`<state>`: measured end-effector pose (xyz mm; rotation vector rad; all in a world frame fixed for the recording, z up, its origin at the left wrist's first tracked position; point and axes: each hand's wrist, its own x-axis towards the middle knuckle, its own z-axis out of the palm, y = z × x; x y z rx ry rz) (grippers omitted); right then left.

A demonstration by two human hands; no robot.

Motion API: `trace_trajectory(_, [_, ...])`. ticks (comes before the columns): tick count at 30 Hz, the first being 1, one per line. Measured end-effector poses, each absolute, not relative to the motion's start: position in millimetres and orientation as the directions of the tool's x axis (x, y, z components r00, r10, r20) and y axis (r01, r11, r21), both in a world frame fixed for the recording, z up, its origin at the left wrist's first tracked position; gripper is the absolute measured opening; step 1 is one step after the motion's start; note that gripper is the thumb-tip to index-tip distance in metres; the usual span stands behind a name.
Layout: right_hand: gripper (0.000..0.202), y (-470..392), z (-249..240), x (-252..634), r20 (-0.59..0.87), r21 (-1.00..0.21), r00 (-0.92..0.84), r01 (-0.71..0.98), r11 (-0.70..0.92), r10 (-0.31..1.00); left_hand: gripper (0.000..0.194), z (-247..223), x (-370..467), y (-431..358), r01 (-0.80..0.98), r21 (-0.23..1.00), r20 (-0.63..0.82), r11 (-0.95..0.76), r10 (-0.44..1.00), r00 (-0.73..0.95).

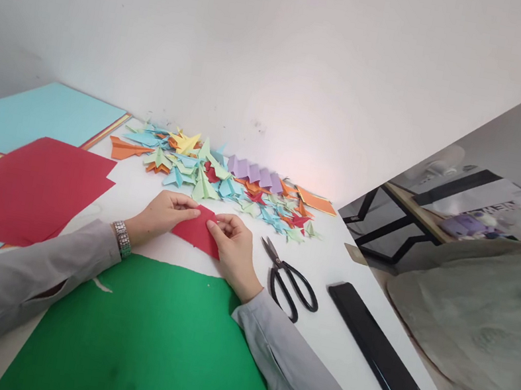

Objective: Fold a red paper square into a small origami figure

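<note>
A small piece of folded red paper (198, 231) is held between both hands, just past the far edge of a large green sheet (154, 338). My left hand (160, 219) pinches its upper left side with thumb and forefinger; a metal watch band circles that wrist. On the other side, my right hand (234, 247) grips the paper's upper right edge, thumb on top. Beyond the fingertips lies a heap of folded paper shapes (204, 171) in blue, green, orange, yellow and red. Black-handled scissors (288, 280) rest to the right of my right hand, blades slightly apart.
Large red sheets (34, 192) lie at the left, with a stack of light blue sheets (36, 118) behind them. A long black case (372, 346) sits near the table's right edge. Behind the table stands a white wall (265, 54); a wooden-topped desk (414, 209) is beyond, right.
</note>
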<state>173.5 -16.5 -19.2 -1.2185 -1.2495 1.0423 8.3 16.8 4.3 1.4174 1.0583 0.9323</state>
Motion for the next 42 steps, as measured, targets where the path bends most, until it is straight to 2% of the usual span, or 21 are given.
trace_trajectory(3, [0.029,-19,-19,174,0.210,-0.954,0.049,0.231,0.194,0.976,0.027,2,9,18,0.159,0.986,0.012,-0.048,0.976,0.218])
trace_trajectory(8, [0.011,-23,-21,172,0.313,-0.807,-0.059,0.510,0.298,0.948,0.015,0,10,17,0.343,0.927,0.089,-0.149,0.979,0.183])
trace_trajectory(13, [0.014,-25,-26,171,0.425,-0.576,-0.162,0.711,0.404,0.891,0.015,-3,12,14,0.580,0.735,0.254,-0.352,0.936,0.245])
trace_trajectory(16, [0.014,-25,-27,173,0.451,-0.504,-0.219,0.737,0.450,0.865,0.014,-5,12,13,0.649,0.629,0.303,-0.429,0.903,0.304])
trace_trajectory(19, [0.017,-24,-26,174,0.450,-0.466,-0.274,0.740,0.485,0.850,0.014,-7,12,13,0.670,0.591,0.315,-0.450,0.893,0.322])
trace_trajectory(23, [0.021,-25,-25,174,0.438,-0.407,-0.320,0.763,0.503,0.840,0.019,-11,10,15,0.672,0.585,0.310,-0.454,0.891,0.331])
trace_trajectory(34, [0.018,-26,-23,173,0.429,-0.397,-0.318,0.774,0.493,0.845,0.040,-13,10,16,0.615,0.667,0.273,-0.421,0.906,0.324])
trace_trajectory(42, [0.019,-29,-23,173,0.441,-0.311,-0.342,0.809,0.499,0.830,0.036,-16,9,17,0.623,0.636,0.312,-0.455,0.890,0.332])
